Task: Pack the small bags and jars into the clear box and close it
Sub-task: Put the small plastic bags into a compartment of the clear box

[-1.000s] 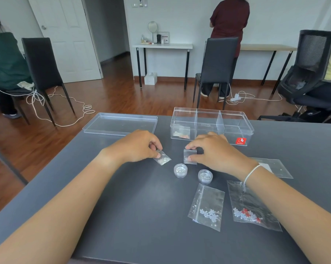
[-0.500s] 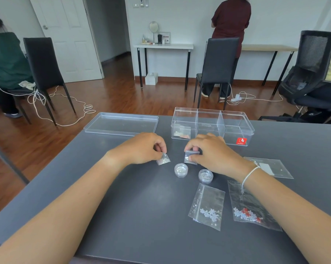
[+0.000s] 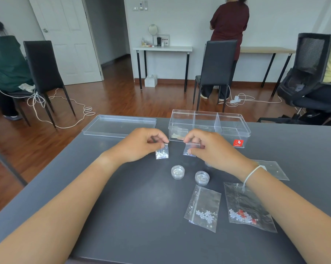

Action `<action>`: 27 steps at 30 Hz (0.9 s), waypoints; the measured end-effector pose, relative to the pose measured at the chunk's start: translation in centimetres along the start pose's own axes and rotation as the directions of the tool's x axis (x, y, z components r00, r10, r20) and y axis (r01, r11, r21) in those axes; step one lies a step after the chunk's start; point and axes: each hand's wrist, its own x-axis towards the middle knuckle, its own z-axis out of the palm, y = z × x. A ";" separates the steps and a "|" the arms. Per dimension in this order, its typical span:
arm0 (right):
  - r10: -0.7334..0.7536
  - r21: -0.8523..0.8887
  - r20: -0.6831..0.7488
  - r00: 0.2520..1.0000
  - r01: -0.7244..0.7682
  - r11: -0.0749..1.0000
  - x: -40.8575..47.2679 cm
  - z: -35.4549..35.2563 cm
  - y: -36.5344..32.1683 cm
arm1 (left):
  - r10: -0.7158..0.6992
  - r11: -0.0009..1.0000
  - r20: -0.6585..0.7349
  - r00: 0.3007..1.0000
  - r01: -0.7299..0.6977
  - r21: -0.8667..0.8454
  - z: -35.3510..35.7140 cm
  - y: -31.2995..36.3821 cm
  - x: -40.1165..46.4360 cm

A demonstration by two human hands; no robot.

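My left hand (image 3: 140,144) pinches a tiny clear bag of white bits (image 3: 162,153) by its top, lifted off the dark table. My right hand (image 3: 214,149) grips another tiny clear bag (image 3: 189,149) the same way. Just beyond both hands stands the open clear box (image 3: 233,128) with three compartments; something pale lies in its left one. Two small round jars (image 3: 178,172) (image 3: 202,177) sit on the table below my hands. Three larger bags lie to the right: one with white flowers (image 3: 203,208), one with red and white flowers (image 3: 246,206), one nearly empty (image 3: 275,169).
The box's clear lid (image 3: 119,125) lies flat at the table's far left edge. Beyond the table (image 3: 122,206) are black chairs, a cable on the wooden floor, and people at other desks.
Both hands have lifted their small bags off the table and brought them a little toward the box.
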 end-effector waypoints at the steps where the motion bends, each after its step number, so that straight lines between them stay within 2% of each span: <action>1: 0.002 0.020 -0.008 1.000 -0.002 1.000 0.1 -0.1 0.0 | -0.003 1.000 -0.010 1.000 0.003 -0.019 -0.1 0.1 0.1; 10: 0.036 0.144 -0.115 0.993 -0.019 0.989 0.3 -1.1 0.4 | -0.032 0.994 -0.083 0.996 0.024 -0.104 -1.6 1.9 1.4; 20: 0.083 0.216 -0.173 0.982 -0.044 0.975 0.2 -2.4 1.0 | -0.027 0.991 -0.092 0.995 0.014 -0.134 -2.5 4.2 6.4; 27: 0.075 0.292 -0.220 0.973 -0.007 0.956 0.3 -2.9 1.2 | -0.044 0.997 -0.095 0.994 0.037 -0.074 -2.2 4.5 10.0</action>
